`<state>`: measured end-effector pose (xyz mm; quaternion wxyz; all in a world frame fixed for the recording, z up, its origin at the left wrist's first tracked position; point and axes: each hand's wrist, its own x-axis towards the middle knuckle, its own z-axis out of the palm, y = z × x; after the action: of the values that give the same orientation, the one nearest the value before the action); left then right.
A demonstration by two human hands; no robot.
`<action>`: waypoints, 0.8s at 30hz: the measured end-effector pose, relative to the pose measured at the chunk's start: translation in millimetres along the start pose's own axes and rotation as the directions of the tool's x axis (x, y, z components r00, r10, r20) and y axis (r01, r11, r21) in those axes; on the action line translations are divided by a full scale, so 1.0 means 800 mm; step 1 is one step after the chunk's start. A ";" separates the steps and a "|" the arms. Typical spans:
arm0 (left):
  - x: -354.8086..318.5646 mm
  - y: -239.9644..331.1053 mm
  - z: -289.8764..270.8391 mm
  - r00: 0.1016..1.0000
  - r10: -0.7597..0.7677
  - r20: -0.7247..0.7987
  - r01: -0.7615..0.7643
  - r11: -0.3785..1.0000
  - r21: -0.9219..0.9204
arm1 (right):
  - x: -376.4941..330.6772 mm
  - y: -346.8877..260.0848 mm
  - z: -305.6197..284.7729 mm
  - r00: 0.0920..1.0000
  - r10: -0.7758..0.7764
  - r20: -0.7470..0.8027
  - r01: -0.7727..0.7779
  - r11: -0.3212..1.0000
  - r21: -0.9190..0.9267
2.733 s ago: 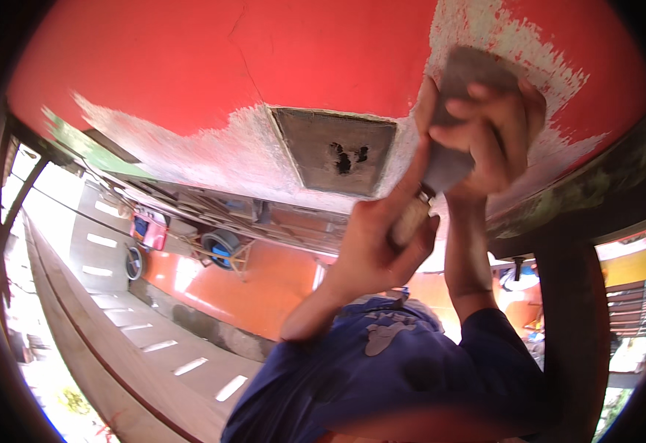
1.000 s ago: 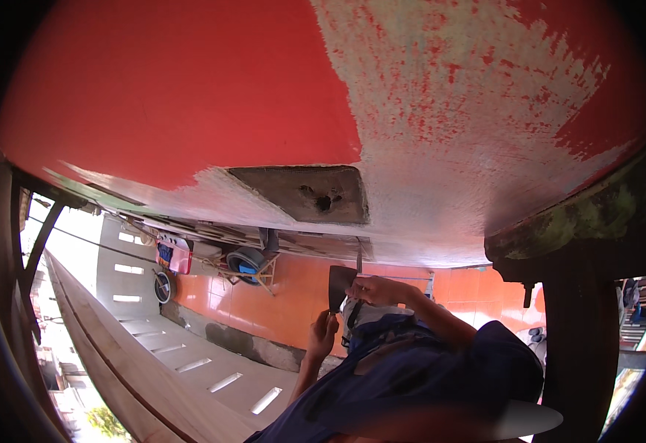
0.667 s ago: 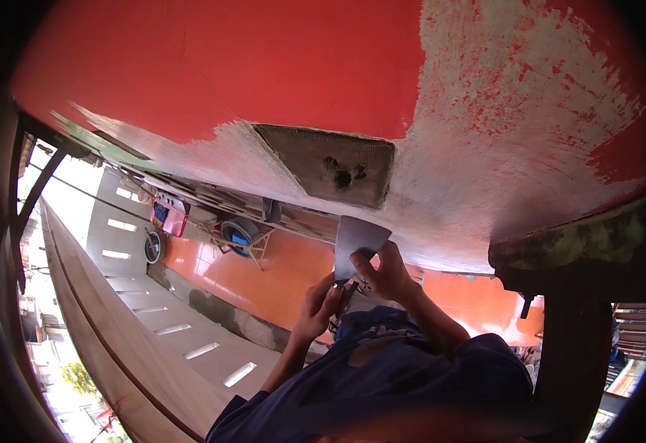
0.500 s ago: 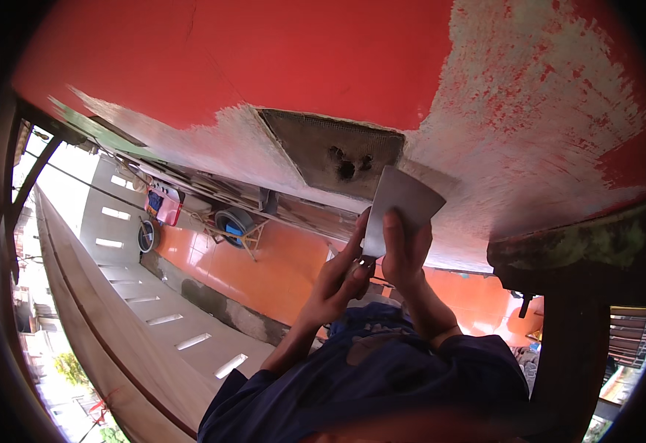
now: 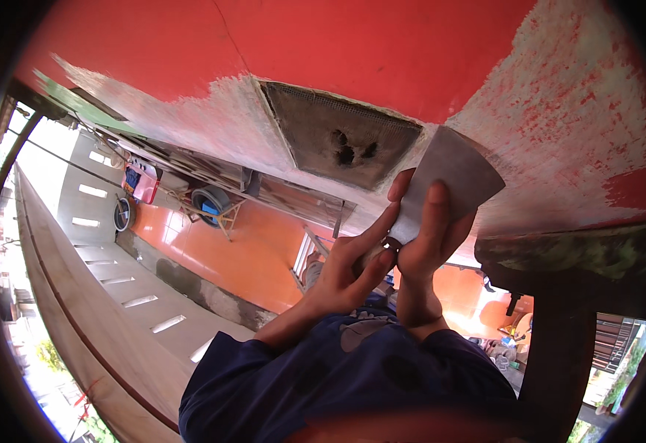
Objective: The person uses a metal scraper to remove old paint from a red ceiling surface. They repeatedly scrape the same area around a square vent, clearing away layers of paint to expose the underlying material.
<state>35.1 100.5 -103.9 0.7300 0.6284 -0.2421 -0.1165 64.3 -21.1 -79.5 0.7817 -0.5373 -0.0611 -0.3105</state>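
Both of my hands grip one putty knife (image 5: 459, 166) with a wide, flared grey metal blade. My left hand (image 5: 349, 269) is closed round its handle, most of which the fingers hide, and one finger reaches up along the blade's left edge. My right hand (image 5: 430, 236) clasps the lower blade, thumb flat on its near face and fingers behind. The blade's far end lies against or just in front of the red wall (image 5: 360, 52), beside a scraped whitish patch (image 5: 552, 111); I cannot tell if it touches. Left of the blade is a vent with dusty, torn mesh (image 5: 308, 125).
A dark, mossy ledge (image 5: 559, 255) juts out at the right. Below are an orange tiled floor (image 5: 245, 258), a grey tub (image 5: 211, 203) on a stand and a ladder (image 5: 304, 255) near my left arm. A pale slotted wall (image 5: 135, 277) runs along the left.
My hands and the putty knife have moved right and slightly up in the picture, and appear larger. The view has also shifted, with the room below sliding left.
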 end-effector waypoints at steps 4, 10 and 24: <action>0.007 -0.007 0.002 0.997 0.070 0.019 -0.071 0.997 0.026 | -0.004 0.008 -0.005 0.997 0.017 -0.076 -0.026 0.993 -0.117; 0.020 -0.017 -0.011 0.982 0.187 0.028 -0.189 0.973 0.134 | -0.003 0.024 -0.008 0.996 -0.058 -0.074 0.046 0.986 -0.160; 0.014 0.001 -0.006 0.997 0.083 0.000 -0.083 0.996 0.035 | -0.004 0.019 0.002 0.994 -0.043 -0.103 0.027 0.987 -0.156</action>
<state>46.6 99.4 -101.1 0.7232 0.6307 -0.2694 -0.0813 70.9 -14.7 -92.5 0.7343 -0.5779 -0.0045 -0.3561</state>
